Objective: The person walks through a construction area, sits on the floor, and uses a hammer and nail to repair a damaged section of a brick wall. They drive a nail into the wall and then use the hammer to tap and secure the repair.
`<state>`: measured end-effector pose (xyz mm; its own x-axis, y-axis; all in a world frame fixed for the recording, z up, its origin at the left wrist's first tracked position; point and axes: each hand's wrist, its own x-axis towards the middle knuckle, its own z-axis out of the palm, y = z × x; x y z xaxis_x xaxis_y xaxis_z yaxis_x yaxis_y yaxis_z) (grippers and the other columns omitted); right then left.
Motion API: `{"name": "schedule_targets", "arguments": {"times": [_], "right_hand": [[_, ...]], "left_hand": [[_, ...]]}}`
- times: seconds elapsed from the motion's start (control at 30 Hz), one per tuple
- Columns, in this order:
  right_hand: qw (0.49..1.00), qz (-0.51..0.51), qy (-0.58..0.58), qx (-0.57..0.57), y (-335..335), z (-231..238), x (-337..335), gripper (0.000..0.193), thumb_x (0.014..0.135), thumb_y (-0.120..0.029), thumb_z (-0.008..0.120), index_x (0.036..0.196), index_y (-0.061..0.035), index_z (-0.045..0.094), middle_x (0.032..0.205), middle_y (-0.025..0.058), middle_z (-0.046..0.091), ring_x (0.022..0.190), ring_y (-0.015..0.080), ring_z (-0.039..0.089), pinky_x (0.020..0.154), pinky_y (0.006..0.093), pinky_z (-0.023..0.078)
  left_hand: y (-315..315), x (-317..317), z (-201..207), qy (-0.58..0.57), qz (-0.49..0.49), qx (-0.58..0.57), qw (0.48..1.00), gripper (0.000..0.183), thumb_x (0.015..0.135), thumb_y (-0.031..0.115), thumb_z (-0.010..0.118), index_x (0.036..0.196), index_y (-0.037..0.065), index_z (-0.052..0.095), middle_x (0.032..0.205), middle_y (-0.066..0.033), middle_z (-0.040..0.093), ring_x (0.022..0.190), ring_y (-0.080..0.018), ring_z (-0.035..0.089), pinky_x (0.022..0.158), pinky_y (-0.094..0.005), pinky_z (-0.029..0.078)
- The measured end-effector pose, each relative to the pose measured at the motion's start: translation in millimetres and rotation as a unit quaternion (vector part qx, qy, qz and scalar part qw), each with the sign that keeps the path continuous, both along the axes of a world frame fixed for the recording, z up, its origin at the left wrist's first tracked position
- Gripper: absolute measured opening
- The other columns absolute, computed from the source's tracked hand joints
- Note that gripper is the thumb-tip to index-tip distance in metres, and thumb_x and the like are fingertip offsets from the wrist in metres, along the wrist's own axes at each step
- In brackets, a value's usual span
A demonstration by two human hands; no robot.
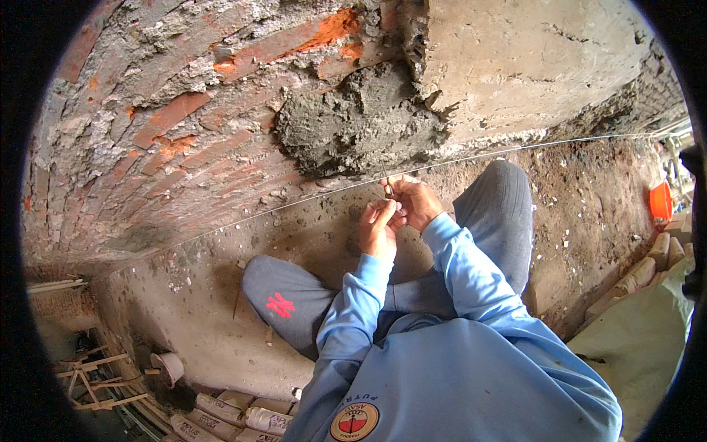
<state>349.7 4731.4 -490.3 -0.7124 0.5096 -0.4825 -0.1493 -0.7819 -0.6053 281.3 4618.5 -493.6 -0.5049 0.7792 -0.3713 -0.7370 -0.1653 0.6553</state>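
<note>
My left hand (378, 227) and my right hand (415, 202) meet in front of my crossed legs, close to the foot of the wall. Both have their fingertips pinched together. A small brownish piece (388, 191) shows between the fingers of my right hand, with a thin dark tip pointing up toward the wall; its kind is too small to tell. Whatever the left fingertips grip is hidden. Just beyond the hands a taut pale string (294, 204) runs along the wall's base. Above it a patch of wet grey mortar (361, 118) covers part of the wall.
Bare brick (173, 118) lies left of the mortar, smooth plaster (530, 66) to its right. An orange bucket (660, 200) stands far right, near a pale sheet (633, 346). A pale bucket (169, 368), wooden frame (99, 379) and several bags (217, 409) lie lower left.
</note>
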Motion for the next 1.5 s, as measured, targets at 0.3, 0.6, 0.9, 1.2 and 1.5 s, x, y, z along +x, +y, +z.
{"name": "schedule_targets", "arguments": {"times": [0.3, 0.6, 0.9, 1.2, 1.5], "right_hand": [[1.0, -0.007, 0.014, -0.019, 0.4, -2.7, -3.1, 0.021, 0.096, -0.013, 0.05, 0.107, -0.0024, 0.064, 0.084, 0.0017, 0.063, 0.06, 0.0089, 0.055, 0.046, 0.0207, 0.04], [0.998, -0.031, 0.023, -0.056, -0.1, 4.6, -7.3, 0.017, 0.094, -0.013, 0.053, 0.107, -0.0053, 0.062, 0.084, 0.0006, 0.064, 0.059, 0.0096, 0.057, 0.045, 0.0243, 0.042], [0.998, -0.005, 0.036, -0.049, 2.6, 7.3, -8.8, 0.019, 0.094, -0.013, 0.052, 0.105, -0.0062, 0.065, 0.075, 0.0017, 0.063, 0.056, 0.012, 0.058, 0.039, 0.0277, 0.04], [0.997, -0.022, 0.052, -0.059, 4.1, 4.4, -5.2, 0.016, 0.094, -0.013, 0.053, 0.104, -0.0059, 0.063, 0.064, -0.0063, 0.047, 0.05, 0.0049, 0.038, 0.041, 0.0212, 0.029], [0.994, -0.017, 0.084, -0.063, 4.7, -7.1, -6.5, 0.006, 0.093, -0.013, 0.056, 0.094, -0.0089, 0.06, 0.064, -0.0032, 0.052, 0.052, 0.0084, 0.045, 0.041, 0.0232, 0.029]], "left_hand": [[9.8, 3.1, -1.9, 0.048, 0.03, -0.017, 0.998, 0.008, 0.091, 0.01, 0.067, 0.094, 0.006, 0.06, 0.089, -0.005, 0.067, 0.075, -0.0138, 0.064, 0.062, -0.0243, 0.049], [20.4, 12.6, -8.5, 0.097, 0.11, -0.049, 0.988, 0.011, 0.09, 0.013, 0.07, 0.093, 0.006, 0.061, 0.087, -0.0043, 0.069, 0.074, -0.0113, 0.064, 0.058, -0.0204, 0.046], [26.1, 12.8, -8.6, 0.114, 0.138, -0.053, 0.982, 0.012, 0.091, 0.014, 0.069, 0.092, 0.004, 0.063, 0.086, -0.0057, 0.07, 0.071, -0.0111, 0.064, 0.057, -0.0206, 0.046], [29.0, 14.1, -0.7, 0.113, 0.13, -0.037, 0.984, 0.011, 0.091, 0.013, 0.069, 0.093, 0.003, 0.064, 0.089, -0.0066, 0.071, 0.077, -0.0128, 0.067, 0.059, -0.0203, 0.048], [33.2, 17.1, -16.2, 0.114, 0.152, -0.029, 0.981, 0.014, 0.09, 0.014, 0.071, 0.094, 0.003, 0.064, 0.088, -0.0064, 0.07, 0.072, -0.0117, 0.064, 0.06, -0.0214, 0.047]]}}
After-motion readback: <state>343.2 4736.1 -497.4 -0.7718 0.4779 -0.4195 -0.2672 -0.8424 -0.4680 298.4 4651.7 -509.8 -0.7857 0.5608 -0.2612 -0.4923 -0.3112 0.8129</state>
